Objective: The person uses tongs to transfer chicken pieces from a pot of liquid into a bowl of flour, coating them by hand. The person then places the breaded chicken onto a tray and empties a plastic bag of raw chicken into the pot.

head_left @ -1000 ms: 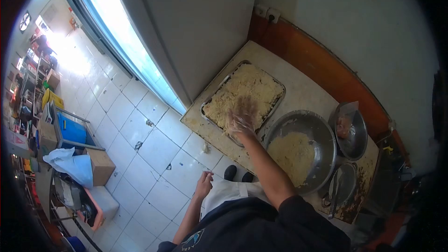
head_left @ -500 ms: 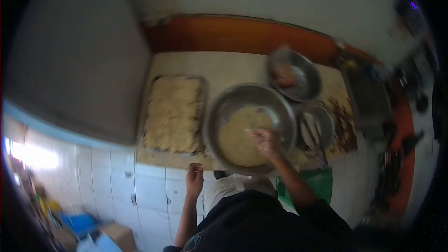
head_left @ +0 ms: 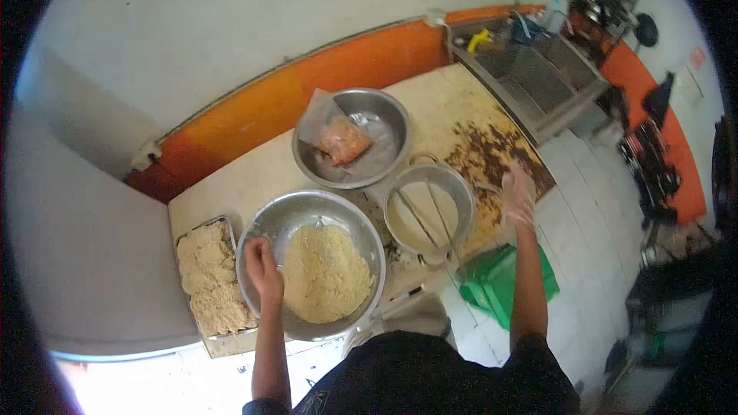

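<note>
My left hand (head_left: 264,267) is over the left side of a large steel bowl (head_left: 377,242), just inside its rim. Its fingers are loosely bent and nothing shows in them. Pale yellow, crumbly flour mix (head_left: 327,277) fills the bowl's middle and right. My right hand (head_left: 519,194), in a clear plastic glove, hovers over the dark-stained right end of the counter, fingers loosely extended and blurred. Left of it stands a steel pot (head_left: 467,204) of pale batter (head_left: 415,223), with long metal tongs (head_left: 419,217) lying across. Left of the bowl, a tray (head_left: 233,238) holds flour-coated pieces (head_left: 207,265).
Behind the large bowl, another steel bowl (head_left: 396,138) holds a plastic bag of orange-red food (head_left: 342,142). A metal sink (head_left: 530,69) adjoins the counter's far right end. On the floor below the front edge stands a green bin (head_left: 492,284). A grey panel (head_left: 84,253) borders the left.
The view has turned right. My right hand has left the flour mix and moved right, past the pot. My left hand has come up from the counter's front edge over the bowl's left side.
</note>
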`<state>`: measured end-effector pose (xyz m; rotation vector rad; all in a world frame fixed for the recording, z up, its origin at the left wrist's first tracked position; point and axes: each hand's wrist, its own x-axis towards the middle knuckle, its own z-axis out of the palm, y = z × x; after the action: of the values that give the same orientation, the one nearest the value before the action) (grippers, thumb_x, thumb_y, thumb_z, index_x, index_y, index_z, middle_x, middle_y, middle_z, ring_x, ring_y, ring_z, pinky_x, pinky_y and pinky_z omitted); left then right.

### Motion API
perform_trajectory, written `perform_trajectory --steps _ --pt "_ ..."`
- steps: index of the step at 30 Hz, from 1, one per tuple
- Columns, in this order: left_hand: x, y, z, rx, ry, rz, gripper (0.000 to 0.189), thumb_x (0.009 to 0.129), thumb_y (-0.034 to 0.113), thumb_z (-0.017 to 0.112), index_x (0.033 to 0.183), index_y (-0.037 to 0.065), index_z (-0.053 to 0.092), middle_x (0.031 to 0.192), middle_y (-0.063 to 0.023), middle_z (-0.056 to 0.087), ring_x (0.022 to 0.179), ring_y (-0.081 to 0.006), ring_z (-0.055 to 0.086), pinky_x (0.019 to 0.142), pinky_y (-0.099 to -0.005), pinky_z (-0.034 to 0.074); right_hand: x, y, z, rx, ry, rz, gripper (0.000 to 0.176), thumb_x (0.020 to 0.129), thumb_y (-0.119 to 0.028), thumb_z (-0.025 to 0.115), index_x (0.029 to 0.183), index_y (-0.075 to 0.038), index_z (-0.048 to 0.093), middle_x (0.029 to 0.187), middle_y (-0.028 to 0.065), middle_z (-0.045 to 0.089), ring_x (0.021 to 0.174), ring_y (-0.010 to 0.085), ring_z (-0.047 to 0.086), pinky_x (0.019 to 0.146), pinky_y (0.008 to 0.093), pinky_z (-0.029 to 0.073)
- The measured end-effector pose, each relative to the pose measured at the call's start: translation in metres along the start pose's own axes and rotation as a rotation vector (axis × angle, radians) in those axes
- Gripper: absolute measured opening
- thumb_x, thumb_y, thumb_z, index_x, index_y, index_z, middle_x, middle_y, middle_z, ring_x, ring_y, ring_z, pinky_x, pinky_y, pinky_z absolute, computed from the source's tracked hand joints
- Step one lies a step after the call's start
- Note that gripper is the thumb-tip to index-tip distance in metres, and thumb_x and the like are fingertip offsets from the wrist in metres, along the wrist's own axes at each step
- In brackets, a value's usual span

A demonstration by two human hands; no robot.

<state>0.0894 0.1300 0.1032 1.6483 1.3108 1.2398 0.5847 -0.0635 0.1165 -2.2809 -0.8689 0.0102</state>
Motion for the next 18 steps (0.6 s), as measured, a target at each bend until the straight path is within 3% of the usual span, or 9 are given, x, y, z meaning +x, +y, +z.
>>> perform_trajectory --steps 1,3,5,7,11,13,15,17,18 --pt "0.017 0.013 0.018 -0.015 -0.078 -0.046 0.013 0.094 0.012 0.048 0.103 0.004 0.053 0.081 -0.0008 0.052 0.071 -0.0092 0.046 0.062 -0.0234 0.039 0.017 0.029 0.022 -0.375 -0.088 -0.071 0.046 0.091 -0.018 0.053 0.132 0.0 0.044 0.13 0.0212 0.051 0.118 0.0329 0.051 0.096 0.0389 0.042" --pt "0.057 0.029 0.064 -0.027 -0.173 -0.002 0.013 0.093 0.009 0.048 0.104 0.004 0.054 0.08 -0.0003 0.053 0.068 -0.0094 0.048 0.06 -0.0231 0.042 0.028 0.057 0.051 -0.548 -0.334 -0.134 0.047 0.09 -0.02 0.05 0.133 -0.001 0.044 0.12 0.02 0.056 0.111 0.0345 0.053 0.091 0.0432 0.044" --pt "0.103 0.038 0.108 0.059 -0.226 0.162 0.016 0.09 0.006 0.051 0.105 0.003 0.055 0.083 -0.0022 0.056 0.072 -0.0101 0.051 0.064 -0.0241 0.044 0.028 0.138 0.094 -0.569 -0.324 -0.41 0.04 0.087 -0.02 0.051 0.121 0.0 0.053 0.1 0.0184 0.06 0.098 0.036 0.056 0.083 0.0446 0.045" --pt "0.152 0.031 0.145 0.103 -0.279 0.175 0.019 0.086 0.005 0.055 0.104 0.003 0.056 0.085 -0.007 0.061 0.075 -0.0166 0.059 0.069 -0.0265 0.047 0.019 0.191 0.132 -0.196 -0.346 -0.199 0.03 0.083 -0.017 0.052 0.107 0.0 0.058 0.091 0.0173 0.06 0.086 0.0352 0.057 0.076 0.0451 0.046" --pt "0.231 -0.005 0.236 0.498 -0.284 0.181 0.037 0.082 0.013 0.062 0.114 0.002 0.049 0.105 -0.0161 0.058 0.098 -0.0293 0.058 0.081 -0.0356 0.047 0.043 0.086 0.067 -0.449 -0.403 -0.393 0.021 0.082 -0.014 0.053 0.096 0.0 0.058 0.09 0.0171 0.06 0.08 0.0325 0.059 0.072 0.0431 0.047" --pt "0.246 -0.022 0.275 0.62 -0.235 0.251 0.045 0.08 0.018 0.065 0.118 0.003 0.046 0.11 -0.0176 0.055 0.106 -0.0325 0.055 0.085 -0.0399 0.046 0.048 0.108 0.079 -0.705 -0.819 -0.522 0.02 0.083 -0.013 0.054 0.096 0.001 0.058 0.091 0.018 0.06 0.078 0.0333 0.058 0.07 0.0436 0.047" --pt "0.255 -0.027 0.306 1.019 -0.023 0.214 0.059 0.076 0.028 0.071 0.121 0.004 0.041 0.115 -0.0168 0.051 0.116 -0.0324 0.047 0.088 -0.048 0.043 0.043 0.134 0.085 -0.267 -0.756 0.199 0.021 0.085 -0.012 0.052 0.1 0.002 0.056 0.084 0.0191 0.059 0.08 0.035 0.057 0.069 0.0437 0.046" --pt "0.268 -0.034 0.317 1.121 0.002 0.153 0.058 0.076 0.031 0.071 0.119 0.005 0.043 0.114 -0.0152 0.052 0.117 -0.0322 0.046 0.088 -0.0503 0.042 0.044 0.111 0.044 -0.162 -0.655 0.301 0.026 0.086 -0.014 0.052 0.107 0.002 0.054 0.083 0.0201 0.058 0.077 0.0368 0.056 0.068 0.0446 0.044" --pt "0.272 -0.04 0.319 1.226 0.011 0.086 0.057 0.075 0.034 0.071 0.117 0.005 0.045 0.113 -0.0136 0.052 0.119 -0.032 0.044 0.088 -0.0527 0.042 0.028 0.153 0.05 -0.25 -0.486 -0.083 0.025 0.087 -0.013 0.051 0.108 0.0 0.053 0.081 0.0172 0.057 0.07 0.0323 0.056 0.062 0.0422 0.044"
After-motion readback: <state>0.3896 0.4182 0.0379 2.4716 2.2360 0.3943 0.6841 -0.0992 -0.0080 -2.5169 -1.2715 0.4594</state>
